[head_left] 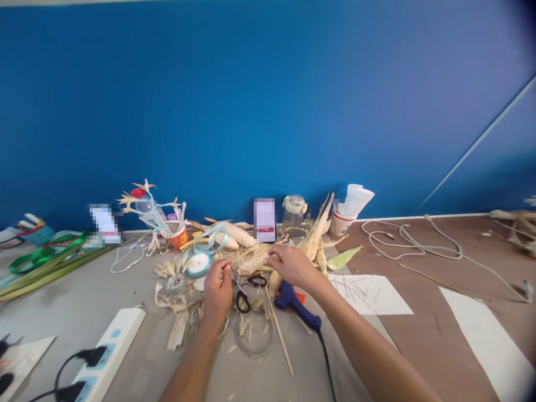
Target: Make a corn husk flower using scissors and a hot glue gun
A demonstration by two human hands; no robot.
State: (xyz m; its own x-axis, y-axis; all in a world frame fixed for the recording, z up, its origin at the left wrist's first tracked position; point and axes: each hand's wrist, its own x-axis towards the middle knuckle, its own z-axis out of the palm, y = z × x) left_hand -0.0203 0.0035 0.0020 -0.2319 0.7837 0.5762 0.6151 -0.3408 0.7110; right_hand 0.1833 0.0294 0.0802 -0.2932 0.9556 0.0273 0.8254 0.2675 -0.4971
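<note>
My left hand (218,290) is closed above the table, thumb pressed to the bent fingers; whatever it pinches is too small to make out. It is beside the roll of light blue ribbon (198,263) and the black-handled scissors (243,301). My right hand (293,265) is bent with its fingertips drawn together over the dried corn husks (253,262); what lies between them cannot be made out. Below that hand rests a dark blue glue gun (297,306) with a black cord. A ring of wire (255,354) lies between my forearms.
A phone (264,220) stands against the blue wall beside a clear jar (294,215). Paper cups (178,237) hold small things. At left lies a white power strip (113,352). Thin wires rest on white paper (372,295) at right, near a looped white cable (414,245).
</note>
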